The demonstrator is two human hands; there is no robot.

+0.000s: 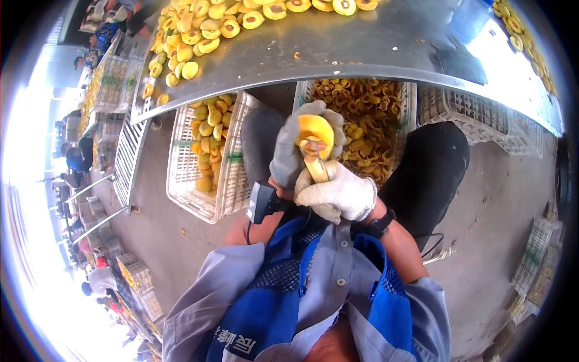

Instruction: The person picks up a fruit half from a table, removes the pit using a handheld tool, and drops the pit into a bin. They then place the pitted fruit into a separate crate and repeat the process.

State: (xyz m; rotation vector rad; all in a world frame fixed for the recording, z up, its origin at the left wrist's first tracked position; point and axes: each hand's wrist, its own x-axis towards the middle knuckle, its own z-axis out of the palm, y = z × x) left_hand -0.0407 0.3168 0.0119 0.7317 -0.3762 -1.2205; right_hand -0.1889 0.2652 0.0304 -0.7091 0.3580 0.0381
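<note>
My left hand (287,149), in a grey glove, is closed around a yellow peach half (315,128), its cut face turned up toward me. My right hand (342,192), in a white glove, grips the pale yellow handle of a pitting tool (316,170). The tool's metal end meets the middle of the peach half; its exact shape is blurred. Both hands are close together above my lap, in front of the metal table (362,54). Below and beyond them stands a crate (410,111) of brownish-yellow fruit scraps.
Cut peach halves (205,30) are heaped along the table's far left side. A white crate (205,205) of whole-looking yellow peaches stands left of my knees. More white crates (470,114) sit under the table at right. Other people (105,280) are at the far left.
</note>
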